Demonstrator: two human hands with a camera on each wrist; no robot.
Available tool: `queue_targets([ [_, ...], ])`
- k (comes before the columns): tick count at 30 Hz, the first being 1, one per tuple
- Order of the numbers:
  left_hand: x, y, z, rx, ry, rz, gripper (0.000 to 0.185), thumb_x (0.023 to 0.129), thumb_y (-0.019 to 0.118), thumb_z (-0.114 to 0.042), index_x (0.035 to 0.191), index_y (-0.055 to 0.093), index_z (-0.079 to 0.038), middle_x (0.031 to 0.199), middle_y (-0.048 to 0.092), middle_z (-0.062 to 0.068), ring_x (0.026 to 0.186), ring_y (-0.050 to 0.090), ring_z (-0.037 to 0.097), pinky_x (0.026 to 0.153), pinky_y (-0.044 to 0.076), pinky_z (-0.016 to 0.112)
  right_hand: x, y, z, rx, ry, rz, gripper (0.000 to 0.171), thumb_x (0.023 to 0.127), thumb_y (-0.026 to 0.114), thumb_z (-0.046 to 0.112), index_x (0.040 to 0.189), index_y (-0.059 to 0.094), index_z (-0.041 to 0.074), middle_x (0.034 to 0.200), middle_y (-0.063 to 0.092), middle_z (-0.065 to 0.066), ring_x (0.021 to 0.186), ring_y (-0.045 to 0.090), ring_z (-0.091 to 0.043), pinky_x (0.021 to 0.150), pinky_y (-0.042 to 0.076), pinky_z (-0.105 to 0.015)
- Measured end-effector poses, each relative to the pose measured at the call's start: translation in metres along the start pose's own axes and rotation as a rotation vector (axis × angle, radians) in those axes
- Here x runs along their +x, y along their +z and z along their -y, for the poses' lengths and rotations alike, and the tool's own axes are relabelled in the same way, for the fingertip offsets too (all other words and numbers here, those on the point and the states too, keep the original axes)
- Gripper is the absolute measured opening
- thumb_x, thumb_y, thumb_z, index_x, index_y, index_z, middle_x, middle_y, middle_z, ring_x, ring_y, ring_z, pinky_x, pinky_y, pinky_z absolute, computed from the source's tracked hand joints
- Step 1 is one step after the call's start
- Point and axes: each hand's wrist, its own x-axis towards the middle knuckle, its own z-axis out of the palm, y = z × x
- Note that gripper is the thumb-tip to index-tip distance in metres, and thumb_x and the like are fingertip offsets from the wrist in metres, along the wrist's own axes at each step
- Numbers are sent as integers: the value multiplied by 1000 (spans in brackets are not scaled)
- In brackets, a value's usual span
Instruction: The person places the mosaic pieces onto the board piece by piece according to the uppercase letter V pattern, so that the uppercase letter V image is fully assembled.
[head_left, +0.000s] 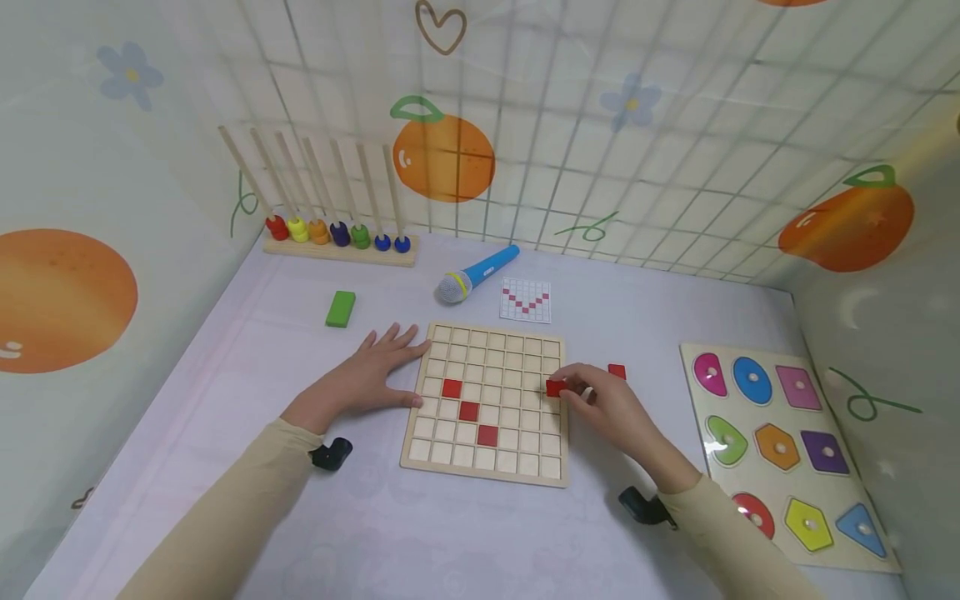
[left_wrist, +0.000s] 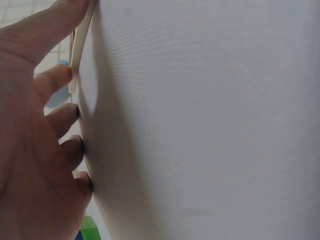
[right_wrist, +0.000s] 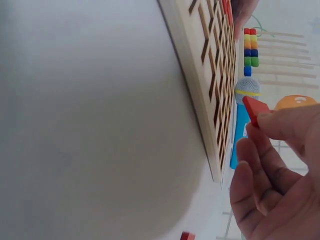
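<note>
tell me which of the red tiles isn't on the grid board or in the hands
The lone red tile lying on the table just right of the grid board; three sit in cells, one is pinched by the right hand.

The head camera looks down from above at the whole table. Each wrist camera sits low and close. All three see the wooden grid board [head_left: 487, 404] [left_wrist: 80, 37] [right_wrist: 207, 75].

Bright, even light; wrist views perhaps soft.
</note>
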Motion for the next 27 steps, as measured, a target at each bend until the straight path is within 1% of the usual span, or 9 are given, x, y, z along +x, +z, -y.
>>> queue_targets([
  [6, -1, -1, -2, -2, 4, -2, 98, 82, 77, -61, 161, 32, -24, 170, 13, 7, 157, -1, 33, 126, -3, 54, 8, 4, 8, 0, 3, 3, 25, 94, 75, 13, 118, 69, 19, 96, 69, 6, 85, 60, -14, 76, 57, -31],
  [12, 0, -1, -1, 0, 6, -4, 98, 82, 76, -62, 161, 33, -24, 170, 13, 7, 157, -1, 33, 126, -3, 55, 15, 8, 15, 21, 24, 28, 26, 93, 76, 15, 118, 70, 18, 98, 70, 7, 87, 61, -14, 77, 57, -31],
  [18, 0, 0, 0, 1, 0, -7, 100, 81, 76, -64, 161, 32, -26, 170, 13, 6, 157, -2, 32, 126, -3, 54, 22, 14, 21, 19, 40, 50, 28, 93, 76, 19, 120, 70, 19, 99, 70, 7, 84, 61, -15, 74, 57, -30],
  [23, -1, 0, 0, -1, 2, -8, 99, 81, 76, -64, 161, 32, -25, 171, 12, 6, 157, -2, 32, 126, -3, 54, 28, 18, 26, 52, 27, 63, 27, 93, 76, 17, 120, 70, 18, 99, 69, 6, 84, 62, -16, 74, 58, -30],
  [27, -1, -1, -1, -6, 2, -7, 99, 82, 76, -63, 161, 32, -25, 170, 12, 6, 157, -2, 32, 126, -3, 54, 32, 22, 32, 60, 10, 63, 24, 94, 76, 16, 117, 72, 19, 96, 68, 7, 85, 62, -15, 75, 58, -31],
])
